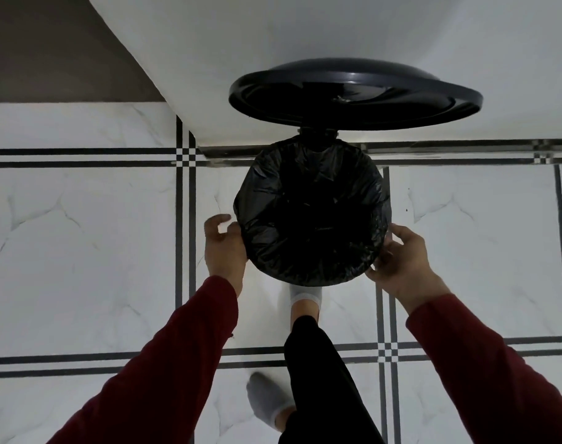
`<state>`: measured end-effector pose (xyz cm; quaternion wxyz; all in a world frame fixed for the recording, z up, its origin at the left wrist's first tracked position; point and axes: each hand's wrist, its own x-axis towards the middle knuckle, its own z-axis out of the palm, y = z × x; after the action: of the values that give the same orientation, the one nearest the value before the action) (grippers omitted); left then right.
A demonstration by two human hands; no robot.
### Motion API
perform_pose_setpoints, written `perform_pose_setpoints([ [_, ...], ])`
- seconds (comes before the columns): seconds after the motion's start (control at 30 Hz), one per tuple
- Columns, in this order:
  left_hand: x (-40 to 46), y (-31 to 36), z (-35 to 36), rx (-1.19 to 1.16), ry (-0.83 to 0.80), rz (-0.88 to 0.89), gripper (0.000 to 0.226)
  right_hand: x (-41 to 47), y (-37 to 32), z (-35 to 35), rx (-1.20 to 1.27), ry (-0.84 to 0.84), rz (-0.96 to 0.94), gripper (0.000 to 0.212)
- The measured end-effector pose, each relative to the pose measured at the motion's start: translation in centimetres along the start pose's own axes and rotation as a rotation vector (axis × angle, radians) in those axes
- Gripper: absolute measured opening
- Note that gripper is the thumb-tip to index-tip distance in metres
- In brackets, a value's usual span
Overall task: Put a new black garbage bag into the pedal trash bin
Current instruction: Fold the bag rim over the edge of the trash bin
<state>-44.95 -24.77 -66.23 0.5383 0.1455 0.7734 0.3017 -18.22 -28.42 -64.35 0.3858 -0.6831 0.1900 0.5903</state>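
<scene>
Presently: left hand (223,248) and right hand (401,261), fingers curled, grip bag (308,213) edge at opposite sides of bin; lid (353,91) raised.

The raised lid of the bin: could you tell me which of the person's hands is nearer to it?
Left, though only slightly. The left hand sits at the bag-covered rim's left side, a little higher in the picture toward the lid; the right hand sits lower at the rim's right.
</scene>
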Motion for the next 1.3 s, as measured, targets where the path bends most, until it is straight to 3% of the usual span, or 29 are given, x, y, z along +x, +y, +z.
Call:
perform_pose_setpoints([
  [0.1, 0.3, 0.2, -0.5, 0.162, -0.004, 0.271, 0.041, 0.3, -0.2, 0.3, -0.015, 0.027, -0.021, 0.025],
  [0.17, 0.7, 0.4, -0.7, 0.252, -0.006, 0.33, 0.035, 0.5, -0.3, 0.3, -0.021, 0.034, -0.018, 0.025],
  [0.3, 0.8, 1.2, -0.5, 0.093, -0.025, 0.146, 0.019, 1.0, -0.6, 0.2, 0.042, 0.048, 0.039, 0.022],
  [0.4, 0.5, 1.8, -0.2, -0.058, -0.07, -0.058, 0.018, 1.2, -0.8, 0.3, 0.102, 0.069, 0.085, 0.014],
  [0.5, 0.4, 1.8, 0.3, -0.075, -0.045, -0.15, 0.017, 1.1, -0.9, 0.2, 0.104, 0.103, 0.106, 0.012],
  [0.63, -0.4, 2.0, 0.5, -0.1, -0.098, -0.226, 0.02, 0.8, -1.2, 0.4, 0.074, 0.114, 0.052, 0.031],
  [0.77, -0.4, 2.0, 0.3, -0.217, -0.138, -0.301, 0.031, -0.1, -2.1, 0.5, -0.013, 0.094, 0.057, 0.008],
  [0.9, -0.4, 2.2, 0.4, -0.237, -0.145, -0.331, 0.034, 0.1, -3.5, 0.8, -0.129, 0.076, 0.16, 0.035],
  [1.0, -0.6, 2.8, 0.7, -0.22, -0.156, -0.372, 0.036, 0.1, -3.8, 1.2, -0.195, 0.06, 0.198, 0.041],
  [1.13, -0.5, 2.6, 0.9, -0.281, -0.176, -0.427, 0.044, 0.1, -3.6, 1.3, -0.14, 0.063, 0.236, 0.042],
  [1.3, -1.1, 2.6, 0.7, -0.181, -0.161, -0.4, 0.045, 0.4, -2.9, 1.6, 0.086, 0.018, 0.287, 0.05],
])
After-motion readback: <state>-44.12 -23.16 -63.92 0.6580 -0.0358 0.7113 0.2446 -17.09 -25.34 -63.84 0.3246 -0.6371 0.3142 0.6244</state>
